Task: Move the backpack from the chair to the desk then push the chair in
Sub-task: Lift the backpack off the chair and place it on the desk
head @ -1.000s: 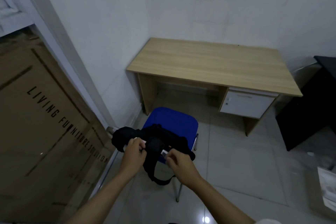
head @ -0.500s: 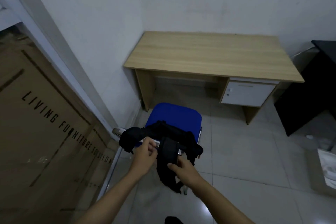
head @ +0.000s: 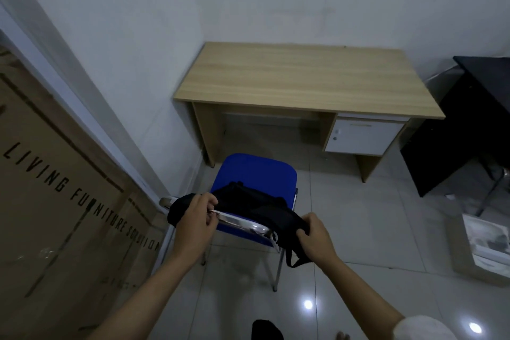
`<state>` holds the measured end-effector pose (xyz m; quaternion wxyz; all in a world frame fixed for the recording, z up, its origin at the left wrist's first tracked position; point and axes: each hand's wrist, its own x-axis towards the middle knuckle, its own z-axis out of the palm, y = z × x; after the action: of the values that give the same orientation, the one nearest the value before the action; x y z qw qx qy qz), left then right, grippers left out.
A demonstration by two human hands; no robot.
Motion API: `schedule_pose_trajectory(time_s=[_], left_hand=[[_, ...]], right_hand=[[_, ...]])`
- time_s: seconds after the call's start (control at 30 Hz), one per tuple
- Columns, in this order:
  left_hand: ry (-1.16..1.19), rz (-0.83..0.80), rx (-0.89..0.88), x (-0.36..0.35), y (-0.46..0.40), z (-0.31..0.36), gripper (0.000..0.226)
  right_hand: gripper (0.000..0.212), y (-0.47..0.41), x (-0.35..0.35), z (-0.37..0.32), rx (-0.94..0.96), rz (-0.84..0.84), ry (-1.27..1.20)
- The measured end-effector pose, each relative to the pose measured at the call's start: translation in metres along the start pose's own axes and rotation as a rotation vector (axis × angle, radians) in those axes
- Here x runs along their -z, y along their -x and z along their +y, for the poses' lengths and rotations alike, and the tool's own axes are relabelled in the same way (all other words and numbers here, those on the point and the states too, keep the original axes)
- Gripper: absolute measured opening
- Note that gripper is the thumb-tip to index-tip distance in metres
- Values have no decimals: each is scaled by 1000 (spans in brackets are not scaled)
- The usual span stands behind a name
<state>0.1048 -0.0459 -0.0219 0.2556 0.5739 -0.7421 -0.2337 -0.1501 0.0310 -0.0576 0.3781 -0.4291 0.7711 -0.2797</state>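
A black backpack (head: 255, 203) is draped over the chrome top rail of a blue chair (head: 256, 171) that stands on the floor in front of the wooden desk (head: 303, 80). My left hand (head: 197, 218) grips the backpack's left end at the rail. My right hand (head: 314, 237) grips its right end, and a strap loop hangs below that hand. The chair's seat faces the desk, with a gap of floor between them. The desk top is bare wood with a white drawer unit under its right side.
A large cardboard box (head: 55, 215) leans against the wall at the left, close to the chair. A black table (head: 480, 107) stands right of the desk. A box with papers (head: 488, 246) lies on the tiled floor at the right.
My hands have spread apart along the backpack, the right hand moving out to its right end. The bag is stretched wider and the chair's chrome rail now shows. The view has shifted slightly.
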Motion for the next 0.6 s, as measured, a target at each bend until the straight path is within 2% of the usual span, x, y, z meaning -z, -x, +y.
schedule_pose_trajectory(time_s=[0.13,0.33,0.47,0.6], left_hand=[[-117,-16,-51,3,-4,-5,26],[-369,-22,-89,14,-19,-17,40],[-434,-151,-88,20,-29,-31,52],[-464,-299,-40,29,-39,-44,60]], right_hand=[[44,-4,-7,-7,43,-8,89],[41,-18,-26,-29,168,-27,166],[42,-34,-38,-39,176,-45,204],[48,-48,-46,-42,101,-104,232]])
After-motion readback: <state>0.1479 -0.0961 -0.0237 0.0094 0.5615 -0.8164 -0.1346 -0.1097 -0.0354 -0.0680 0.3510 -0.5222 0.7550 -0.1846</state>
